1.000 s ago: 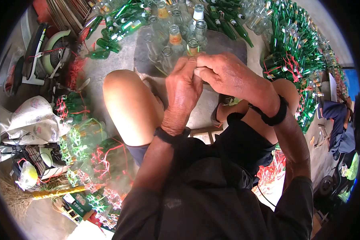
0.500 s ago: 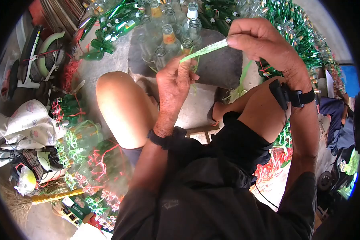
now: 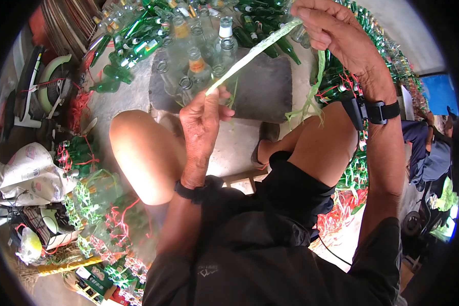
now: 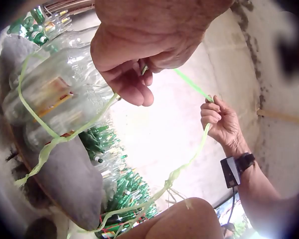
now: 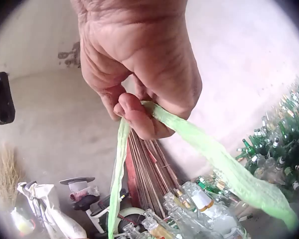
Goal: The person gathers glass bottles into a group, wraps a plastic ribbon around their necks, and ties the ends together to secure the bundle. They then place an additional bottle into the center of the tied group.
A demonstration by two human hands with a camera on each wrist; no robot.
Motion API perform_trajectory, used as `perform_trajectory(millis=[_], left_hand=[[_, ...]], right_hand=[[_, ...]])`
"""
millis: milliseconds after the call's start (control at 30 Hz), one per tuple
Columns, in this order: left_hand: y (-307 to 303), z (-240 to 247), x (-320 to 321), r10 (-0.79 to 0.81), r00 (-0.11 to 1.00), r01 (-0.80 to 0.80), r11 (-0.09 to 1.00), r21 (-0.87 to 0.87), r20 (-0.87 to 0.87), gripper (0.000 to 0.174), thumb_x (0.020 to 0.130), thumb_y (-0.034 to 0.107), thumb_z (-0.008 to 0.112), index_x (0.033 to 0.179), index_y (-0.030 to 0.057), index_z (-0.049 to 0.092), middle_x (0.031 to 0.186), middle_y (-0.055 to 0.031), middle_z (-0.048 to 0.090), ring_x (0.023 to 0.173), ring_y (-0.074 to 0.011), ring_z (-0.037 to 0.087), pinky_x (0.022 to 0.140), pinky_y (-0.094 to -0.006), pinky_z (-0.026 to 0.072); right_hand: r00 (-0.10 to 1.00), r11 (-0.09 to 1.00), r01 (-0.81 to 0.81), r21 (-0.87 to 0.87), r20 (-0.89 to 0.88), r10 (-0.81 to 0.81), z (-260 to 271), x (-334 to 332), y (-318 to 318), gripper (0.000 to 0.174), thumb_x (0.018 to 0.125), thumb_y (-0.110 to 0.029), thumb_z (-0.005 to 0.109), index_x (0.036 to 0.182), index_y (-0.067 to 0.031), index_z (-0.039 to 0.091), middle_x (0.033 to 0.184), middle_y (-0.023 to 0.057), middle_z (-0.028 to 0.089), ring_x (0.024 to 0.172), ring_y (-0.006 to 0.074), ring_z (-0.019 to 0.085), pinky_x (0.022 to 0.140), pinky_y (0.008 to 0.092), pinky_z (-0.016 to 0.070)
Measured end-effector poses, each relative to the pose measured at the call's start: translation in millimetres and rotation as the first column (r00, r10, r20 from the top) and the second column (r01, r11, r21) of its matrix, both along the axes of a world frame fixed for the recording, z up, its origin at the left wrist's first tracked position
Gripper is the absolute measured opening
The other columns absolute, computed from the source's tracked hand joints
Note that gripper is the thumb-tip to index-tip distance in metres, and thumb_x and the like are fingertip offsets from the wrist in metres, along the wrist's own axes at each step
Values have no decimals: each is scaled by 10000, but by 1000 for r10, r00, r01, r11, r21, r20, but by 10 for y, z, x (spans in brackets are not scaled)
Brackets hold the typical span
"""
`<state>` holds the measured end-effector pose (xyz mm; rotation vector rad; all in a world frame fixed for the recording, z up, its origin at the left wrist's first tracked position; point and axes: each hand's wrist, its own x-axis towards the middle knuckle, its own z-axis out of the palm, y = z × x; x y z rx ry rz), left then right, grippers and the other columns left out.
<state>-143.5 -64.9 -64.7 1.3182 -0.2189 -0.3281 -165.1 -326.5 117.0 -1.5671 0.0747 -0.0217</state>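
Note:
A light green plastic strip runs taut and slanting between the two hands. My left hand pinches its lower end, close beside a cluster of clear glass bottles. Higher and to the right, my right hand pinches the strip between thumb and fingers, and a frayed tail hangs below that hand. In the left wrist view, a green strand curves past the bottles to a twisted part and on toward the left hand. The bottles stand upright on a dark slab.
Green bottles lie piled behind the slab, with many more stacked at the right. Bottles bound with red and green strips stand at the left, near a white sack. My bent knees flank the slab's near side.
The hands were together over the bottles, then moved apart. The right hand has gone up and right, drawing out the strip; the left hand stays low beside the bottles.

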Motion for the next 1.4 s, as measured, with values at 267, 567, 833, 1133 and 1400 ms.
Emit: perform_trajectory(millis=[267,567,833,1133,1400], left_hand=[[8,-34,9,4,1000,-4,1000,-18,13,291,1064,223,564,1146,-13,714,963,-89,744,665,-126,683,594,-255,561],[2,-29,9,7,1000,-7,1000,20,18,301,1069,243,558,1072,-15,714,844,-61,703,668,-120,670,599,-261,553],[11,5,3,-4,999,0,997,74,54,278,1074,212,539,1058,-9,706,774,-61,673,657,-116,646,624,-257,541],[-11,1,-40,-7,972,-25,991,131,236,253,1070,191,549,1085,-9,705,1008,-75,681,751,-123,665,677,-268,552],[-26,-15,-29,-21,839,-112,971,210,544,217,1055,109,539,1128,-37,683,1174,-120,613,820,-141,663,719,-274,564]], right_hand=[[999,992,38,122,16,-40,-148,60,-224,153,1011,-42,596,1126,-10,692,767,21,633,577,85,512,520,230,512],[995,993,95,-62,-22,-97,-251,-100,-749,242,999,-124,631,1211,-12,666,810,-53,540,693,34,507,685,238,483],[998,998,58,8,22,-58,-409,-201,-1011,265,986,-108,624,1227,-4,658,1069,21,676,868,86,618,798,264,541],[979,882,202,-426,91,-181,-438,-403,-1128,241,906,-34,624,1139,-8,678,943,-30,638,866,87,568,803,245,474],[964,792,258,-553,92,-250,-678,-765,-1514,144,956,-95,663,1054,-1,710,837,-3,661,740,88,561,680,250,488]])
